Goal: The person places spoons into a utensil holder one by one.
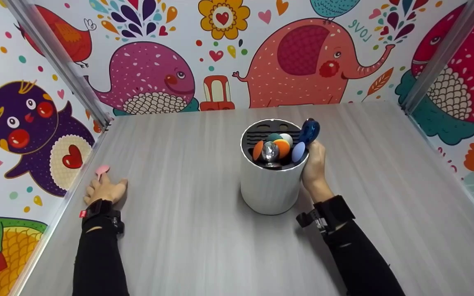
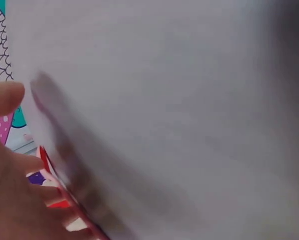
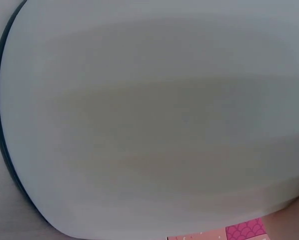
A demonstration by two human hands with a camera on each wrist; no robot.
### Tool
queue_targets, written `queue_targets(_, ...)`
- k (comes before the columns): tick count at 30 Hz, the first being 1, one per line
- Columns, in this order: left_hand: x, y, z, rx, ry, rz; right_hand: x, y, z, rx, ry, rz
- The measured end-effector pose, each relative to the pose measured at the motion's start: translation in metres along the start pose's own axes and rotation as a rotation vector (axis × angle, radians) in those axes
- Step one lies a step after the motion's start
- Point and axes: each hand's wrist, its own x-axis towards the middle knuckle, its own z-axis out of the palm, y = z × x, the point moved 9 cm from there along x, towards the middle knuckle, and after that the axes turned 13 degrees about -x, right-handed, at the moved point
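Observation:
Near the left wall, my left hand (image 1: 106, 191) lies over a pink spoon (image 1: 102, 169) on the table, its thumb spread away from the fingers. In the left wrist view its fingertips touch the thin pink handle (image 2: 64, 191). My right hand (image 1: 315, 166) holds a white cylindrical utensil holder (image 1: 270, 191) by its right side, near the rim; its far fingers are hidden. The holder stands upright with a black slotted insert. Several utensil ends poke up from it: a shiny metal one (image 1: 270, 151), orange, teal, white and light blue ones, and a glossy dark blue one (image 1: 309, 130).
The grey wood-grain table (image 1: 187, 230) is bounded by printed cartoon walls at the back (image 1: 220, 57), left and right. Metal corner posts (image 1: 62, 65) stand at the back corners. Both wrists carry black straps with small devices.

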Motion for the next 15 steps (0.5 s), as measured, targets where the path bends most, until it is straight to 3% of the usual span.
queue_targets(7, -0.004, 0.017, 0.012, 0.048, -0.016, 0.063, 0.000, -0.002, 0.001, -0.009, -0.005, -0.011)
queue_targets(15, -0.012, 0.047, 0.033, 0.098, -0.091, 0.156, 0.000, -0.001, -0.001, -0.008, 0.005, -0.001)
